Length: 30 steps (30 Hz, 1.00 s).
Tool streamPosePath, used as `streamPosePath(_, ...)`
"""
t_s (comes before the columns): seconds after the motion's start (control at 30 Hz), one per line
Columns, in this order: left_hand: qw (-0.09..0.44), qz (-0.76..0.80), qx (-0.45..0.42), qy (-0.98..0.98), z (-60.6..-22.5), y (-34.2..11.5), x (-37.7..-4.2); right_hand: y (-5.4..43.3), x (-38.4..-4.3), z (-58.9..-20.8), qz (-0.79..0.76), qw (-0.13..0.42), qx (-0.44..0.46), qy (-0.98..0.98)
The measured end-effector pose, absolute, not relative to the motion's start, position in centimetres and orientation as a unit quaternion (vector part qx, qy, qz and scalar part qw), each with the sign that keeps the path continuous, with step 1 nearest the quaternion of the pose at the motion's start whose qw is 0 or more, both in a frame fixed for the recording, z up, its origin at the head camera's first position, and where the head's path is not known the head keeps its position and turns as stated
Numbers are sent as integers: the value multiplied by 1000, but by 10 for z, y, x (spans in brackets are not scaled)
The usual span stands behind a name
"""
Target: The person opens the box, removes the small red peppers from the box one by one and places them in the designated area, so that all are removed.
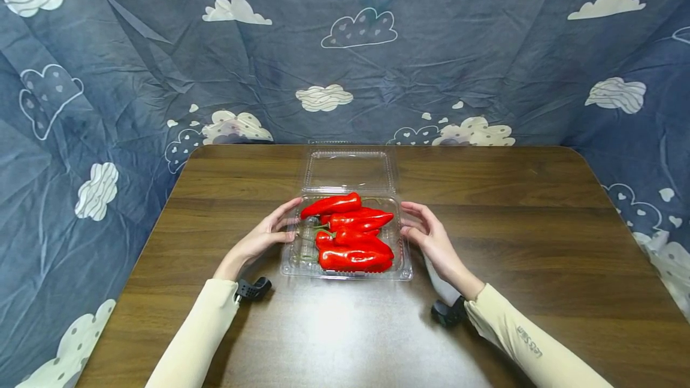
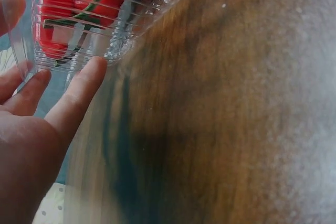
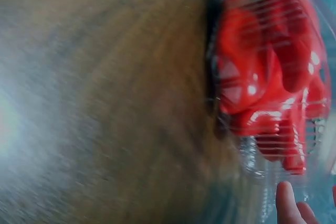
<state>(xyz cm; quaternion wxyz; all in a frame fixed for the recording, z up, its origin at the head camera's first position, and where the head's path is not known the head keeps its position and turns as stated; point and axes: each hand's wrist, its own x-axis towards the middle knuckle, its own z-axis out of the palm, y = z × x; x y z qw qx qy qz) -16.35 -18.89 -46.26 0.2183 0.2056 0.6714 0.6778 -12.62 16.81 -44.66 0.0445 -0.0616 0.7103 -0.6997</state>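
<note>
A clear plastic clamshell container (image 1: 293, 271) sits on the table, its hinged lid (image 1: 349, 171) folded back behind it. Several glossy red peppers (image 1: 356, 259) with green stems lie inside. At the container's left side, my left hand (image 1: 260, 239) has its fingers extended and touching the plastic; the left wrist view shows a fingertip (image 2: 95, 66) against the ridged wall. Beside the opposite wall is my right hand (image 1: 439, 247), fingers mostly straight. In the blurred right wrist view only a few fingertips (image 3: 285, 192) show near the container, and whether they touch it I cannot tell.
The brown wooden table (image 1: 512, 208) has rounded far corners and a bright glare near its front. A blue cloth with white clouds (image 1: 458, 47) hangs behind and around it. Black straps with devices (image 1: 450, 311) are on both wrists.
</note>
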Motion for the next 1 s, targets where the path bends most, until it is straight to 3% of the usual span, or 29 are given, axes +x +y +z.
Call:
streamPosePath(0.7, 215, 680, 200, 672, -462, -195, -165, 167, -142, -429, -711, 7, -100, 696)
streamPosePath(1.0, 228, 688, 188, 662, -461, -195, -165, 152, -138, -424, -704, 50, -151, 692)
